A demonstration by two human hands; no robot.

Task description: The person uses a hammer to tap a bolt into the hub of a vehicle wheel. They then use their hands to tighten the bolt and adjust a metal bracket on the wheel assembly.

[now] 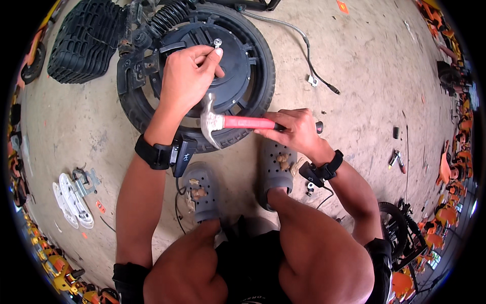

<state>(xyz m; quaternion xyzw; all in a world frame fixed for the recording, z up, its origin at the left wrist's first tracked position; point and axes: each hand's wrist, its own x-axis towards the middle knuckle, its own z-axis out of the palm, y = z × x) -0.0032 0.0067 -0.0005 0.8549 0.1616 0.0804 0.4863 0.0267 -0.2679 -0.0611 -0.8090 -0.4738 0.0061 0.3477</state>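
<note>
A claw hammer (244,122) with a silver head and a red handle is gripped by my right hand (297,127) near the handle's dark end. Its head points left, just below my left hand (190,73). Between the thumb and fingers of that left hand is a small silver bolt (217,42), its round head showing. Both hands are over a black wheel (238,78) with a dark hub and a treaded tire, lying flat on the concrete floor. My left fingers hide part of the hub, so I cannot tell whether the bolt touches it.
A black coil spring (169,15) and metal bracket adjoin the wheel, beside a ribbed black housing (83,43). A cable (298,35) runs off to the right. White metal plates (73,200) lie at left, pliers (398,161) at right. My feet in grey clogs (278,164) are close to the wheel.
</note>
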